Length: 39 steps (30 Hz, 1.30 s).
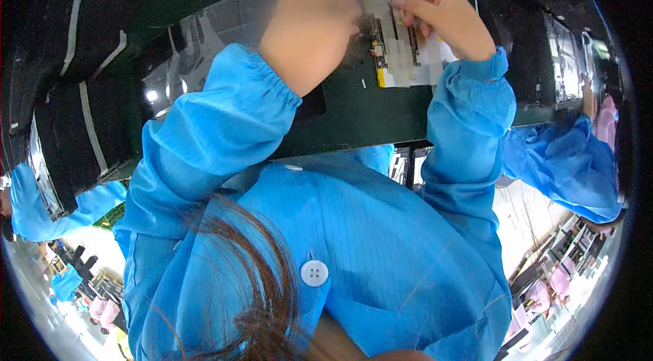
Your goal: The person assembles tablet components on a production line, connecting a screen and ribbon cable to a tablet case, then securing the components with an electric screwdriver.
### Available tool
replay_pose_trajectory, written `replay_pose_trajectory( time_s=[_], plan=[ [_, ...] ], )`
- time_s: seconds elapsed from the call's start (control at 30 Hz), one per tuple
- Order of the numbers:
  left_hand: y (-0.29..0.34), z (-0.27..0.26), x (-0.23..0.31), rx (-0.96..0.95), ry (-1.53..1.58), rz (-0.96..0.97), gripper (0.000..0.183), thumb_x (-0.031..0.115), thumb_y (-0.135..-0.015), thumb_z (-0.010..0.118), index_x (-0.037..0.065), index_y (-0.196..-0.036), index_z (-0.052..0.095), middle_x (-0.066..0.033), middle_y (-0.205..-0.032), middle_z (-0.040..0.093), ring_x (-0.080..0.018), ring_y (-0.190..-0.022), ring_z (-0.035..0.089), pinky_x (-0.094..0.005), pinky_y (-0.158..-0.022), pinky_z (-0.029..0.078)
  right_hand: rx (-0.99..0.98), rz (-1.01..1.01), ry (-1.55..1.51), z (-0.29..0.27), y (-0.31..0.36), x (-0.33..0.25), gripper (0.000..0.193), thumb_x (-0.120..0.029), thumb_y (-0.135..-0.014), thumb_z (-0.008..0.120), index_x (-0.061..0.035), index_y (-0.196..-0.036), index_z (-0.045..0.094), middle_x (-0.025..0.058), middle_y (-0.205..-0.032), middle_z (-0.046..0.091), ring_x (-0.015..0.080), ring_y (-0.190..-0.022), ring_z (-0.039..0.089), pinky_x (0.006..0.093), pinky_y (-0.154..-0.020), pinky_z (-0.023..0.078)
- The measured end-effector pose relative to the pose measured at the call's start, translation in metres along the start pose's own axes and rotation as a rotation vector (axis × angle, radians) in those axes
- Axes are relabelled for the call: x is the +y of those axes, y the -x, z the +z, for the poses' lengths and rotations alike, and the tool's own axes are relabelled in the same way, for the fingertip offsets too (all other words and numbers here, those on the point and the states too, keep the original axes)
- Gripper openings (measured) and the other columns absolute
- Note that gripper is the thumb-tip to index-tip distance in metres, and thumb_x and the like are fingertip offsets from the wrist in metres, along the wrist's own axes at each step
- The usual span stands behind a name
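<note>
Circuit board (381, 45) with pale labels under right hand (442, 14)

— Any labels or wrapping on that dark green bench (354, 116)?

— Pale strips, white with a yellow edge (401, 62), lying on it at the far side. Clear plastic film (197, 41) covers its far left part. No screens or signs that I can make out.

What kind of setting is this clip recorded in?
Most likely an electronics assembly line. The left hand and right hand work over a small circuit board on a dark green workbench, the person wears a blue cleanroom-style smock, and another smocked worker sits alongside.
</note>
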<state>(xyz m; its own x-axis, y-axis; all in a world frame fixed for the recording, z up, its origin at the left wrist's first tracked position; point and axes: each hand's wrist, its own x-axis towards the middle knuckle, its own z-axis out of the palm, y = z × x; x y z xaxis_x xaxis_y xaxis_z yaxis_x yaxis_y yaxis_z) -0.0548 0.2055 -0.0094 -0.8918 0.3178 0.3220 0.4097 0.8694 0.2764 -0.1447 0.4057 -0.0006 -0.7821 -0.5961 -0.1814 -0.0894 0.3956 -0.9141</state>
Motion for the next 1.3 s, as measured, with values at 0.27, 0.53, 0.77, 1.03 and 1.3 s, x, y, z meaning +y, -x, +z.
replay_pose_trajectory(
  time_s=[0.27, 0.53, 0.77, 1.03, 1.3],
  plan=[
    [0.0000, 0.0006, -0.0076, 0.017, 0.104, 0.002, 0.018, 0.015, -0.071, 0.064, 0.004, -0.085, 0.064, -0.0134, -0.079, 0.060, -0.0315, -0.077, 0.057, -0.0389, -0.069, 0.045, -0.003, 0.048, 0.043, 0.0014, 0.0002, -0.0016, 0.037, -0.021, -0.084, 0.057, -0.0067, -0.117, 0.050, 0.0010, -0.080, 0.054, 0.0049, -0.066, 0.050, 0.0175, -0.049, 0.037],
    [0.0009, -0.0035, -0.0038, -0.012, 0.121, -0.038, 0.017, 0.015, -0.072, 0.064, 0.004, -0.085, 0.064, -0.0137, -0.079, 0.059, -0.0318, -0.076, 0.057, -0.0390, -0.069, 0.045, 0.010, 0.025, 0.086, 0.0032, 0.0003, -0.0011, 0.036, -0.021, -0.085, 0.057, -0.0074, -0.117, 0.051, -0.0004, -0.076, 0.052, 0.0037, -0.059, 0.046, 0.0167, -0.048, 0.036],
    [0.0002, -0.0047, -0.0042, 0.012, 0.142, 0.013, 0.016, 0.014, -0.072, 0.064, 0.004, -0.084, 0.064, -0.0136, -0.077, 0.059, -0.0319, -0.074, 0.057, -0.0388, -0.066, 0.044, -0.011, 0.029, 0.139, 0.0016, 0.0010, -0.0015, 0.036, -0.023, -0.085, 0.057, -0.0089, -0.118, 0.052, -0.0009, -0.074, 0.051, 0.0035, -0.057, 0.044, 0.0167, -0.048, 0.035],
    [0.0002, 0.0008, -0.0079, 0.036, 0.146, 0.011, 0.016, 0.014, -0.071, 0.064, 0.004, -0.084, 0.064, -0.0138, -0.077, 0.060, -0.0314, -0.074, 0.057, -0.0384, -0.067, 0.045, -0.034, -0.003, 0.119, 0.0033, 0.0014, -0.0044, 0.036, -0.024, -0.085, 0.058, -0.0083, -0.118, 0.052, -0.0008, -0.075, 0.051, 0.0037, -0.055, 0.043, 0.0169, -0.049, 0.037],
    [-0.0019, 0.0012, -0.0055, 0.016, 0.168, -0.020, 0.016, 0.015, -0.071, 0.064, 0.005, -0.083, 0.065, -0.0141, -0.077, 0.060, -0.0317, -0.073, 0.057, -0.0390, -0.066, 0.045, -0.021, -0.052, 0.093, 0.0043, 0.0035, -0.0046, 0.031, -0.021, -0.080, 0.063, -0.0051, -0.107, 0.057, -0.0009, -0.075, 0.056, 0.0050, -0.064, 0.051, 0.0193, -0.050, 0.040]
  ],
)
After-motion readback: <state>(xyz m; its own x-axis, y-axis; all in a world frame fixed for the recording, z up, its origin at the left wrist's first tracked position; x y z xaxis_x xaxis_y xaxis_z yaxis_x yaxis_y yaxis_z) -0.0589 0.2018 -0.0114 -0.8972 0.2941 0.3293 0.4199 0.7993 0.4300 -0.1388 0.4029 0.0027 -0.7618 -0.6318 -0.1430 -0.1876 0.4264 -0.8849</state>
